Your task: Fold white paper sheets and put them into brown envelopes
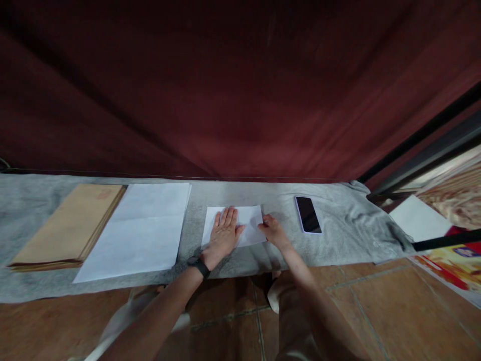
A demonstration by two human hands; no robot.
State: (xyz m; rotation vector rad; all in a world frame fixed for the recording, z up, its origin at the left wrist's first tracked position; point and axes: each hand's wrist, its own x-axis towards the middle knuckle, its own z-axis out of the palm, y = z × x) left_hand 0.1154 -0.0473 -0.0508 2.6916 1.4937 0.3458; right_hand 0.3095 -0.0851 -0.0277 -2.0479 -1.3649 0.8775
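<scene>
A small white sheet of paper, seemingly folded, lies on the grey cloth in front of me. My left hand, with a dark watch on its wrist, rests flat on the paper's left half, fingers stretched towards the far edge. At the right edge, my right hand has its fingers curled and its thumb on the paper, pinching that side. Some of the paper is hidden beneath my left hand.
Left of me lie a stack of larger white sheets and a pile of brown envelopes. A phone lies to the right. A dark red curtain hangs behind the cloth-covered surface. A printed box stands at the far right.
</scene>
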